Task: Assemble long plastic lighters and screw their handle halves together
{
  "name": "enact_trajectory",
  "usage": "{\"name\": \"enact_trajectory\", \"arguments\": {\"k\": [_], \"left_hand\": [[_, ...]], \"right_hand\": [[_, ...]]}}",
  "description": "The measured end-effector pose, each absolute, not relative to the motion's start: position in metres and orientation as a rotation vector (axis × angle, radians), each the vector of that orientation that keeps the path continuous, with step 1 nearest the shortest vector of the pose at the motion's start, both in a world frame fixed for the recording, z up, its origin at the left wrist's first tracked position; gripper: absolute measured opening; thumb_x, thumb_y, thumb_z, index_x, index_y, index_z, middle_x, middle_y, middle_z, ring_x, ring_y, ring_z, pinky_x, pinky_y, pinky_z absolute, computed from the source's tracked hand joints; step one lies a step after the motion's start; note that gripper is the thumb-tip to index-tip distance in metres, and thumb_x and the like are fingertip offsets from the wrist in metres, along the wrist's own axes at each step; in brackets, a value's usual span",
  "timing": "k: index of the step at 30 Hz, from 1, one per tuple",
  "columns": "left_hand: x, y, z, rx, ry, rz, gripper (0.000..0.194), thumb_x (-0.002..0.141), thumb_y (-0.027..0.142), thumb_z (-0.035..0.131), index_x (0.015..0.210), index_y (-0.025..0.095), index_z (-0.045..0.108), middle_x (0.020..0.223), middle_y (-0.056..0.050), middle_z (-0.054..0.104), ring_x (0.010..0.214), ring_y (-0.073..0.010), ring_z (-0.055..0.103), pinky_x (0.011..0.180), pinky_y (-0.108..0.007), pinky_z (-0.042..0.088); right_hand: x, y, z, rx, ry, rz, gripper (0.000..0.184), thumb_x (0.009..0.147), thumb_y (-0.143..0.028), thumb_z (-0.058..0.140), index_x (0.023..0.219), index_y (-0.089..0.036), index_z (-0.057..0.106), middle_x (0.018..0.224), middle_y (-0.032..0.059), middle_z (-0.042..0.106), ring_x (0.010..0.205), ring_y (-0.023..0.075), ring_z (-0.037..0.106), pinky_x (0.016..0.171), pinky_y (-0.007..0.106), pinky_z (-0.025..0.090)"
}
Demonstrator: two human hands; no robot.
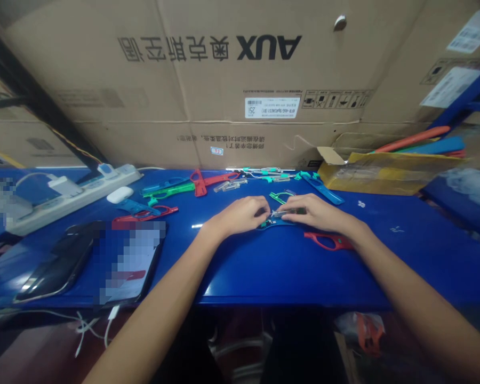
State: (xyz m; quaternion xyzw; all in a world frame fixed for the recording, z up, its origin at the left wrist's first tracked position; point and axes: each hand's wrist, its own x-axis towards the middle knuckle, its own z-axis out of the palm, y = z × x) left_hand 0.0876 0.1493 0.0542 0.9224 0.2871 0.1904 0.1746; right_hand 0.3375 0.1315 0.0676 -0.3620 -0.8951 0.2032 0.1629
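Close together over the blue table (240,266), both of my hands work on a small assembly. My left hand (248,214) is closed in a pinch at its left end; what sits between the fingertips is too small to make out. Between thumb and fingers, my right hand (314,214) grips a small clear plastic piece (285,213). Below the fingertips lies a blue plastic part (278,223) with a green bit on it, partly covered by the hands. Just beyond is a green plastic part (278,198). A red plastic part with a loop (331,241) lies under my right wrist.
Red plastic parts (200,184), blue and green ones and clear pieces (231,185) lie along the back. An open carton (372,176) holds more colored parts at right. At left are a power strip (80,194), a dark phone (60,264) and a tablet-like device (154,261).
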Motion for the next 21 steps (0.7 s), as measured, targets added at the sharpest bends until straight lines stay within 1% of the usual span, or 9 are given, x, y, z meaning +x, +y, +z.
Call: {"name": "enact_trajectory", "arguments": {"k": [10, 16, 21], "left_hand": [[0.0890, 0.1514, 0.0485, 2.612, 0.814, 0.546, 0.019, 0.096, 0.021, 0.049, 0.096, 0.018, 0.067, 0.097, -0.005, 0.071, 0.083, -0.0178, 0.065, 0.073, -0.030, 0.049], [0.0893, 0.1510, 0.0493, 2.649, 0.864, 0.497, 0.018, 0.094, 0.020, 0.051, 0.095, 0.018, 0.068, 0.098, -0.005, 0.072, 0.086, -0.0197, 0.066, 0.072, -0.031, 0.048], [0.0895, 0.1511, 0.0492, 2.647, 0.842, 0.512, 0.018, 0.094, 0.019, 0.051, 0.094, 0.018, 0.069, 0.097, -0.005, 0.072, 0.084, -0.0187, 0.067, 0.071, -0.029, 0.048]], "right_hand": [[0.3378, 0.1344, 0.0632, -0.980, -2.568, 0.523, 0.033, 0.099, -0.044, 0.054, 0.118, -0.027, 0.075, 0.089, 0.0043, 0.069, 0.079, 0.0184, 0.061, 0.073, 0.031, 0.044], [0.3379, 0.1356, 0.0606, -0.937, -2.562, 0.523, 0.034, 0.099, -0.043, 0.054, 0.121, -0.026, 0.074, 0.087, 0.0045, 0.066, 0.077, 0.0183, 0.060, 0.073, 0.032, 0.044], [0.3375, 0.1356, 0.0611, -0.937, -2.568, 0.508, 0.034, 0.100, -0.043, 0.053, 0.120, -0.027, 0.074, 0.085, 0.0043, 0.065, 0.076, 0.0182, 0.059, 0.073, 0.032, 0.044]]}}
